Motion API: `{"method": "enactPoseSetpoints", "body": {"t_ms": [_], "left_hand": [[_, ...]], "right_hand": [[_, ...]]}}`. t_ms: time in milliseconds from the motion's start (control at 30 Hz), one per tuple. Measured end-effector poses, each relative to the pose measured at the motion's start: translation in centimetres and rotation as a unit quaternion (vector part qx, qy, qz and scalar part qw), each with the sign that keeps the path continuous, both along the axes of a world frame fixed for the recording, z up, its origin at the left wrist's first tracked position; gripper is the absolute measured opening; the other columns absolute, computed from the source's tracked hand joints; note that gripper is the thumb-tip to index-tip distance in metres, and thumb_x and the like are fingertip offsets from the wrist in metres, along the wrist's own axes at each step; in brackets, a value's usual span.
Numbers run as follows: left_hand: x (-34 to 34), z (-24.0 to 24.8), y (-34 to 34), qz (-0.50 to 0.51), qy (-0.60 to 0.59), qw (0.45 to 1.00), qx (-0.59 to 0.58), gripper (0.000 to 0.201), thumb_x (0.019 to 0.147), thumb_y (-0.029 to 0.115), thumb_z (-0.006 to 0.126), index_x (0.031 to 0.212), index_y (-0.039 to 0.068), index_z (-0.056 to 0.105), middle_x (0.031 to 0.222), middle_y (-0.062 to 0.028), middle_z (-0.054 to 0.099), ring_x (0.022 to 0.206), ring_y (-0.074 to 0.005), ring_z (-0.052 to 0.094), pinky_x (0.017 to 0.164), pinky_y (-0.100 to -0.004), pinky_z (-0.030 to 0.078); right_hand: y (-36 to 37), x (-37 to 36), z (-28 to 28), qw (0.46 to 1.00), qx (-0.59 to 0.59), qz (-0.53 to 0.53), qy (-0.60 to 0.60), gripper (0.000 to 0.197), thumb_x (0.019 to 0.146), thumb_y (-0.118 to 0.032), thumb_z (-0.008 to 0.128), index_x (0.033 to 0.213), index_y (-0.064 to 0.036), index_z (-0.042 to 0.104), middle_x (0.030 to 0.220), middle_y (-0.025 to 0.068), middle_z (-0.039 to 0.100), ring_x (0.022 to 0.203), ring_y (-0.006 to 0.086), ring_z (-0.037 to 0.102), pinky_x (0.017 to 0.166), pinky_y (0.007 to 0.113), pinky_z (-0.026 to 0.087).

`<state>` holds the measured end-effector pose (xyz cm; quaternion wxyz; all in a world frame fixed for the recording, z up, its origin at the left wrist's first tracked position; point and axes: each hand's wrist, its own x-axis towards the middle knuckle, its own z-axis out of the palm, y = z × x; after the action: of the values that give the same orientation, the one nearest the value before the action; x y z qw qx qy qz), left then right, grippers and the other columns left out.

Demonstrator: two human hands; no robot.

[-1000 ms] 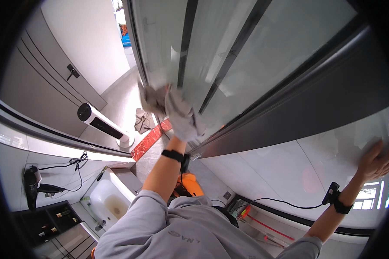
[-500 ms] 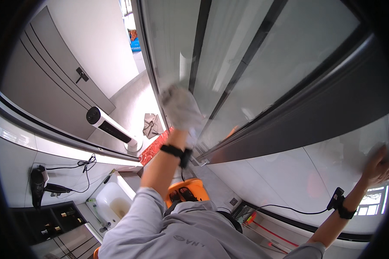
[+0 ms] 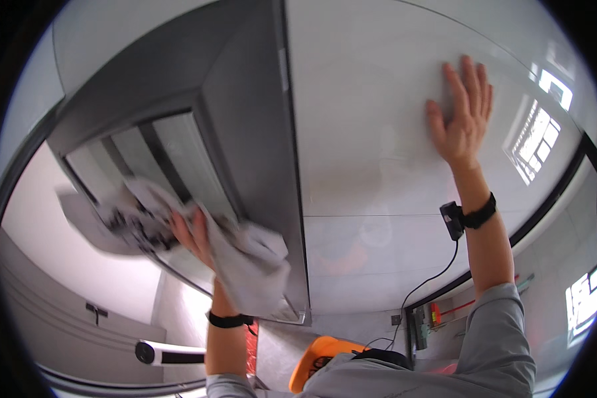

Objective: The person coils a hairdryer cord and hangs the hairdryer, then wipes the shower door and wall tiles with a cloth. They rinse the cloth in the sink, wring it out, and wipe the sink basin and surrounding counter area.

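A pale grey-white cloth with dark markings (image 3: 255, 265) is in my left hand (image 3: 198, 233), bunched around the fingers and hanging loose on both sides. It is blurred by motion. Behind it stands a glass door (image 3: 242, 86) with a dark grey frame and dark stripes across its pane; whether the cloth touches the door I cannot tell. My right hand (image 3: 464, 126) lies flat on the glossy white wall panel (image 3: 371, 146) to the right of the door, fingers spread and holding nothing. Both wrists wear black straps, and a cable runs down from the right one.
Below me is an orange stool (image 3: 305, 365), with dark footwear partly showing on it. A white tower fan (image 3: 172, 353) stands at the lower left, near a grey door (image 3: 53, 305) and a red mat (image 3: 251, 348). A dark-edged recess with red-handled items lies at the lower right.
My view has swung toward the right-hand wall. The cloth in my left hand has gone from the glass pane to before the door's frame. My right hand now shows flat on the wall.
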<state>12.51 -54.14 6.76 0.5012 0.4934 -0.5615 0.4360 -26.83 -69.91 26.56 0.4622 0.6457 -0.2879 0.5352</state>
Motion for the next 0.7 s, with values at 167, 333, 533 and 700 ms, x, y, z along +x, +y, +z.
{"method": "enactPoseSetpoints", "body": {"t_ms": [167, 333, 533, 700], "left_hand": [[1.1, -14.5, -0.2, -0.020, 0.050, 0.998, 0.036, 0.075, 0.095, 0.059, 0.048, 0.147, 0.006, 0.038, 0.160, -0.0229, 0.019, 0.146, -0.0463, 0.016, 0.114, -0.0653, 0.013], [-1.8, -24.7, 4.0, -0.210, 0.540, 0.804, 0.136, 0.066, 0.100, 0.052, 0.046, 0.148, 0.007, 0.036, 0.157, -0.0209, 0.024, 0.143, -0.0364, 0.029, 0.116, -0.0495, 0.026], [-12.4, -15.7, 8.9, 0.255, -0.378, 0.655, 0.603, 0.049, 0.103, 0.036, 0.041, 0.135, -0.001, 0.048, 0.120, -0.0124, 0.059, 0.107, -0.0244, 0.058, 0.094, -0.0391, 0.048], [-17.6, -14.8, 8.9, -0.387, 0.447, 0.631, 0.502, 0.051, 0.096, 0.028, 0.050, 0.139, 0.000, 0.044, 0.131, -0.0169, 0.050, 0.119, -0.0304, 0.049, 0.101, -0.0439, 0.041]], "right_hand": [[0.8, 0.0, -0.4, 0.999, 0.031, -0.026, -0.024, 0.057, 0.083, -0.030, 0.066, 0.138, -0.0214, 0.056, 0.154, 0.0089, 0.042, 0.146, 0.0341, 0.031, 0.119, 0.052, 0.020], [0.9, -0.2, -0.3, 0.997, 0.068, -0.018, -0.035, 0.063, 0.079, -0.033, 0.070, 0.140, -0.0235, 0.055, 0.156, 0.0091, 0.037, 0.147, 0.0349, 0.027, 0.119, 0.054, 0.019], [1.5, -0.7, -0.3, 0.994, 0.109, -0.017, -0.025, 0.065, 0.079, -0.035, 0.072, 0.140, -0.0219, 0.053, 0.157, 0.0100, 0.035, 0.147, 0.0367, 0.025, 0.119, 0.056, 0.017], [6.7, -0.3, -7.4, 0.910, 0.308, 0.276, -0.028, 0.070, 0.078, -0.022, 0.076, 0.141, -0.0128, 0.046, 0.152, 0.0177, 0.037, 0.143, 0.0417, 0.029, 0.117, 0.055, 0.026]]}}
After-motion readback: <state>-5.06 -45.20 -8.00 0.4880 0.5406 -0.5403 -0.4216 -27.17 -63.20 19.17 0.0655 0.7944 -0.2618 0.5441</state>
